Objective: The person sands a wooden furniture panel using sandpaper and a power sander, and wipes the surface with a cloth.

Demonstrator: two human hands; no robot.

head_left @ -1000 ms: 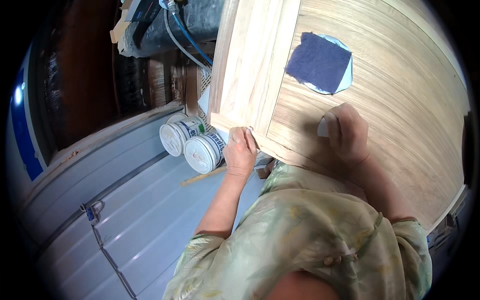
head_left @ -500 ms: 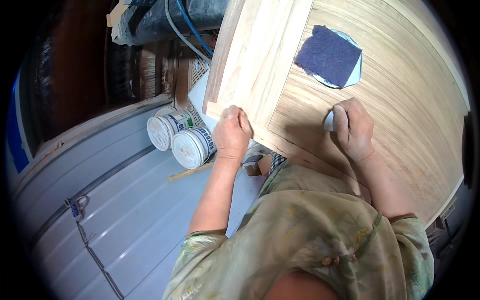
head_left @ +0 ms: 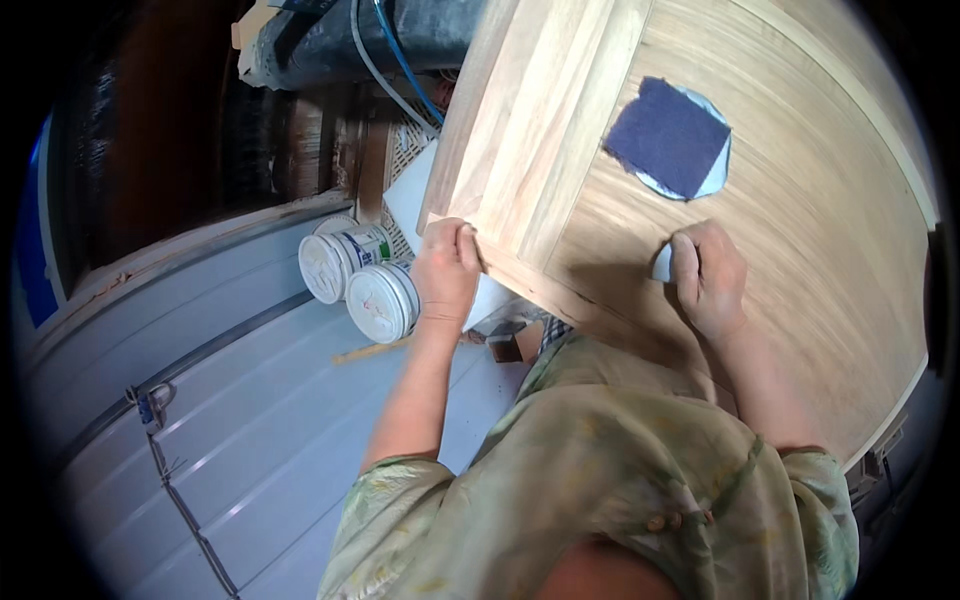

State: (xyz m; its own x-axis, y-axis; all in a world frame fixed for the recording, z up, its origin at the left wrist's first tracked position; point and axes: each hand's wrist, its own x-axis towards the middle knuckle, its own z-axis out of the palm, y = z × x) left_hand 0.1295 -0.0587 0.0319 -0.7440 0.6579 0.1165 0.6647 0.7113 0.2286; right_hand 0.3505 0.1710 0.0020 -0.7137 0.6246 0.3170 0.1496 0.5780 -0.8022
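A large wooden panel (head_left: 800, 240) with a framed edge lies before me on the right. My left hand (head_left: 447, 268) is closed at its near left corner, against the edge. Whatever its fingers hold, if anything, is hidden. My right hand (head_left: 712, 275) rests low over the panel's face, its fingers closed on a small pale bluish-white piece (head_left: 662, 263); most of that piece is covered by the hand. Farther up the panel lies a rough-edged dark purple cloth-like square (head_left: 665, 138), on top of a pale blue rounded sheet (head_left: 716, 172).
Two white lidded buckets (head_left: 378, 306) stand left of the panel. A thin wooden stick (head_left: 372, 350) and a small open brown box (head_left: 515, 345) lie near them. Beyond is a dark bulky wrapped thing (head_left: 360, 50) with a grey and a blue hose. A cable (head_left: 170, 480) crosses the ribbed light surface at left.
My left hand has slid left along the panel's near edge to its corner. My right hand stays at about the same spot on the panel. The whole view has shifted slightly.
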